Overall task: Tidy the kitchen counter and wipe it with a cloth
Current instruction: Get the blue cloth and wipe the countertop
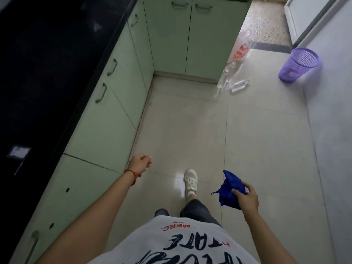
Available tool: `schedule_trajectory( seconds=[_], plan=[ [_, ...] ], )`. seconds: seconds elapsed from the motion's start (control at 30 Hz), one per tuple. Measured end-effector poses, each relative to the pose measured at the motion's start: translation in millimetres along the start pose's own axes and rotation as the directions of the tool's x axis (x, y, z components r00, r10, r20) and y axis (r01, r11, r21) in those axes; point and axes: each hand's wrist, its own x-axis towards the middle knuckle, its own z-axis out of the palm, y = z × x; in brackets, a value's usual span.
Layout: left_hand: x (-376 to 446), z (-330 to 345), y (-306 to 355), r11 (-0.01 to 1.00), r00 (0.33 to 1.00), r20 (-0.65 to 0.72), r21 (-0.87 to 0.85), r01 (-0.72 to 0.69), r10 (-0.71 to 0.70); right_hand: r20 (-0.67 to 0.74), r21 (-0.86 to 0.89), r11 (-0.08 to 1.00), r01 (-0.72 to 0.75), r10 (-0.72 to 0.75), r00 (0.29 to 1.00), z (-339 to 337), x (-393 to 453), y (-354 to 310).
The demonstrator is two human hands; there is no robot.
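**Blue cloth in hand, dark counter waiting**

Blue and bunched, the cloth (229,189) hangs from the person's right hand (246,197), thumb and fingers curled over its upper fold while loose corners droop below, above the pale floor tiles (257,140). It looks soft, light and limp; it would likely handle best gathered into a pad under a flat palm, since a pinch at one corner would let the rest trail. The left hand (140,162) is held forward beside the green cabinets (106,121), fingers curled loosely inward; whether its grip holds some small thing cannot be told. The black surface (38,73) runs along the left, well apart from the cloth, with a small pale card-like object (18,152) lying on it. Farther off, a clear plastic bag (238,60) with empty bottles (239,85) leans by the corner cabinet, and a purple mesh bin (299,65) stands near the wall. Nothing appears to block the way to the counter; the object on it would probably need lifting before wiping.
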Motion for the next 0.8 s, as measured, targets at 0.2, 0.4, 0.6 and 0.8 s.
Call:
schedule_trajectory(
  seconds=[0.2,0.4,0.6,0.8],
  plan=[
    [61,-5,44,0.977,0.978,-0.13,-0.163,0.138,-0.16,0.122,-0.061,0.994,0.09,-0.082,0.989,21,87,-115],
    [95,-7,57,0.889,0.911,-0.184,-0.355,0.288,-0.369,0.237,-0.094,0.969,0.229,-0.201,0.95,59,151,-245],
    [145,-25,69,0.817,0.847,-0.203,-0.445,0.366,-0.491,0.323,-0.108,0.939,0.328,-0.279,0.904,119,205,-346],
    [227,-45,142,0.796,0.845,-0.183,-0.48,0.369,-0.502,0.341,-0.139,0.942,0.305,-0.244,0.908,174,248,-418]
  ],
)
